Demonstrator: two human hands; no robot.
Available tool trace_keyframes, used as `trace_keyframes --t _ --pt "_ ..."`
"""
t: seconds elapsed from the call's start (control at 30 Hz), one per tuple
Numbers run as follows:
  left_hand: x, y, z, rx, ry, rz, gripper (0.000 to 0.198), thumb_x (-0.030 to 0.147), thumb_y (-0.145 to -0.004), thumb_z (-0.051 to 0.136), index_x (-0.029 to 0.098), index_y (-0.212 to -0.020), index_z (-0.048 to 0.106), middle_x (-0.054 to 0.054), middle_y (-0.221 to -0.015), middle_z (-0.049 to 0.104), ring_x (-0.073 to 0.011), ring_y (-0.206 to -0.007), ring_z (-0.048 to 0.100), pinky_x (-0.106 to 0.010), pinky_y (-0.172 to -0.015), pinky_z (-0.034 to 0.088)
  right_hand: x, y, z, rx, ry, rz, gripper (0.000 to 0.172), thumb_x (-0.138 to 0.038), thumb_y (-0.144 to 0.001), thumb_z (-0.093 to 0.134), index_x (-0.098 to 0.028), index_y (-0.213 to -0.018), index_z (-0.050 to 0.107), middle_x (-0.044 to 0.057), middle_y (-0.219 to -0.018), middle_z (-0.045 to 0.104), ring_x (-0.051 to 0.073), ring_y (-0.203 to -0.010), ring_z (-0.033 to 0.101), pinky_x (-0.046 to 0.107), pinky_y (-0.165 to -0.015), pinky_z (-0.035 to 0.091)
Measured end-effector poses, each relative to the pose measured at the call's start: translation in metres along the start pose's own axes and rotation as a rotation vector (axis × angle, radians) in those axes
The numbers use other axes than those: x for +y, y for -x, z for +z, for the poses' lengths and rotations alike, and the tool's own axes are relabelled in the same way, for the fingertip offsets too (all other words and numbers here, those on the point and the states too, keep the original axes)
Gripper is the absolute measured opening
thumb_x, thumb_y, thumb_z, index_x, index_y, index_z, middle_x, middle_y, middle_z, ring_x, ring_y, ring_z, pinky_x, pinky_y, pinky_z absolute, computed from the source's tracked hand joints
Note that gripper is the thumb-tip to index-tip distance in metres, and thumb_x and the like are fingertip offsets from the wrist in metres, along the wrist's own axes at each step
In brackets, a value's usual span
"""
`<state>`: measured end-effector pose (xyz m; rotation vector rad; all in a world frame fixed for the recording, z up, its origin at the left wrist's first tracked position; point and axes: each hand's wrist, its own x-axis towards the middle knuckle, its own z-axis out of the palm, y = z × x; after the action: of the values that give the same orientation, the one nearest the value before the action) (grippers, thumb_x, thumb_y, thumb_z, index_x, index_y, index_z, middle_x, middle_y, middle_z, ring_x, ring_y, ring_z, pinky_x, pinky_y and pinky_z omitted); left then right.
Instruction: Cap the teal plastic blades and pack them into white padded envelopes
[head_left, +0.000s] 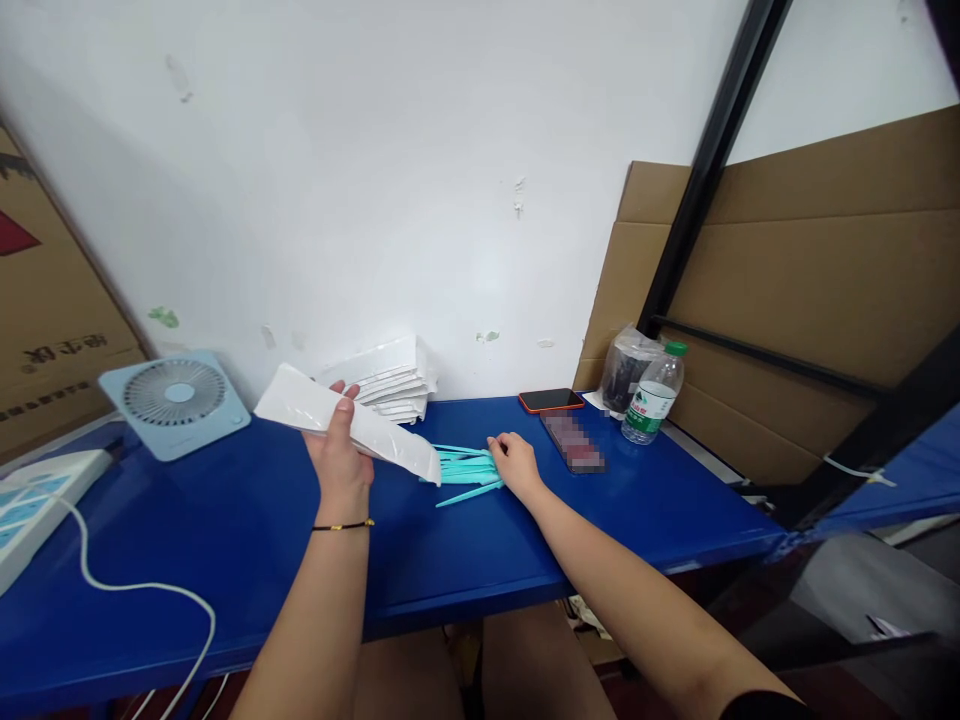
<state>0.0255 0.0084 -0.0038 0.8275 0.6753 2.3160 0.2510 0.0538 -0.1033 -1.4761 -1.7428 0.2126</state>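
Observation:
My left hand grips a long white plastic packet, tilted with its lower end toward the right. Against that end lies a bunch of thin turquoise plastic sticks on the blue tabletop; whether their tips are inside the packet I cannot tell. My right hand is closed at the other end of the bunch, with fingers curled over the sticks. One loose stick points out at an angle in front of the others. Behind my left hand, a stack of similar white packets rests by the wall.
On the left are a light blue fan, a white power strip and its cable. A phone, a blurred-out flat item, a water bottle and a wrapped dark container stand right, near a black post.

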Motion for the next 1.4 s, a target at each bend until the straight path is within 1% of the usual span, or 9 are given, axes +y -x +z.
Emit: trace_keyframes --t 0.13,0.47,0.77,0.83,0.93,1.0,1.1,1.23,1.4 --pt "0.020 -0.019 0.001 -0.049 0.009 0.023 0.036 0.029 -0.066 0.066 0.021 -0.100 0.057 -0.004 -0.110 0.058 -0.0212 -0.104 0.056 -0.033 -0.086 0.048 0.000 0.000 0.002 -0.040 0.023 -0.011 0.034 -0.039 -0.086 0.039 -0.019 -0.063 0.055 0.004 -0.069 0.053 0.017 -0.071 0.049 0.026 -0.065 0.034" --pt "0.041 -0.043 -0.012 0.100 0.084 -0.037 0.024 0.032 -0.070 0.058 0.023 -0.092 0.055 -0.001 -0.104 0.058 -0.0163 -0.096 0.058 -0.029 -0.080 0.049 0.000 0.000 -0.001 -0.105 -0.001 -0.009 0.028 -0.040 -0.084 0.044 -0.021 -0.074 0.061 0.005 -0.079 0.057 0.019 -0.080 0.047 0.030 -0.072 0.034" --pt "0.019 -0.045 -0.029 0.120 0.262 -0.647 0.040 0.043 -0.081 0.026 0.014 -0.089 0.052 -0.007 -0.073 0.060 -0.0200 -0.069 0.060 -0.042 -0.070 0.050 -0.002 -0.001 -0.004 -0.126 -0.067 0.038 0.027 -0.041 -0.082 0.045 -0.020 -0.078 0.063 0.005 -0.083 0.059 0.021 -0.085 0.048 0.031 -0.073 0.034" --pt "0.020 -0.046 -0.028 0.117 0.214 -0.555 0.035 0.044 -0.078 0.033 0.015 -0.085 0.053 -0.006 -0.072 0.059 -0.0192 -0.069 0.060 -0.040 -0.073 0.050 -0.002 0.000 -0.005 -0.133 -0.085 0.027 0.027 -0.040 -0.082 0.045 -0.021 -0.080 0.064 0.005 -0.085 0.059 0.021 -0.087 0.048 0.031 -0.075 0.035" --pt "0.032 -0.052 -0.025 0.127 -0.015 -0.192 0.026 0.039 -0.069 0.055 0.020 -0.088 0.054 -0.002 -0.081 0.061 -0.0174 -0.078 0.060 -0.035 -0.082 0.047 -0.001 0.000 -0.006 -0.163 -0.098 0.009 0.026 -0.039 -0.082 0.045 -0.023 -0.084 0.066 0.005 -0.090 0.060 0.020 -0.090 0.048 0.032 -0.080 0.034" --pt "0.040 -0.057 -0.024 0.036 -0.335 0.118 0.045 0.032 -0.058 0.069 0.023 -0.099 0.053 -0.001 -0.098 0.061 -0.0185 -0.093 0.057 -0.033 -0.091 0.042 0.000 0.000 -0.006 -0.187 -0.079 0.002 0.025 -0.037 -0.082 0.046 -0.024 -0.087 0.067 0.005 -0.094 0.060 0.021 -0.093 0.048 0.033 -0.082 0.033" --pt "0.040 -0.059 -0.035 -0.361 -0.929 0.332 0.069 0.029 -0.047 0.076 0.024 -0.111 0.053 -0.005 -0.115 0.056 -0.0254 -0.110 0.049 -0.037 -0.100 0.032 0.002 -0.005 -0.006 -0.217 -0.052 0.004 0.023 -0.035 -0.081 0.048 -0.025 -0.088 0.068 0.006 -0.096 0.060 0.022 -0.094 0.048 0.033 -0.082 0.033" --pt "0.015 -0.052 -0.073 -0.785 -1.533 0.075 0.084 0.036 -0.041 0.077 0.027 -0.120 0.051 -0.012 -0.122 0.052 -0.0370 -0.115 0.044 -0.052 -0.102 0.019 0.005 -0.022 -0.004 -0.286 -0.031 0.000 0.019 -0.037 -0.073 0.058 -0.022 -0.077 0.070 0.007 -0.088 0.061 0.022 -0.088 0.051 0.032 -0.078 0.036" --pt "-0.007 -0.048 -0.105 -1.019 -1.571 -0.308 0.091 0.046 -0.038 0.078 0.027 -0.122 0.050 -0.014 -0.135 0.041 -0.0393 -0.126 0.029 -0.061 -0.101 0.008 0.008 -0.048 -0.002 -0.458 -0.087 0.000 0.014 -0.031 -0.063 0.066 -0.017 -0.062 0.068 0.006 -0.072 0.064 0.018 -0.069 0.054 0.026 -0.059 0.037"
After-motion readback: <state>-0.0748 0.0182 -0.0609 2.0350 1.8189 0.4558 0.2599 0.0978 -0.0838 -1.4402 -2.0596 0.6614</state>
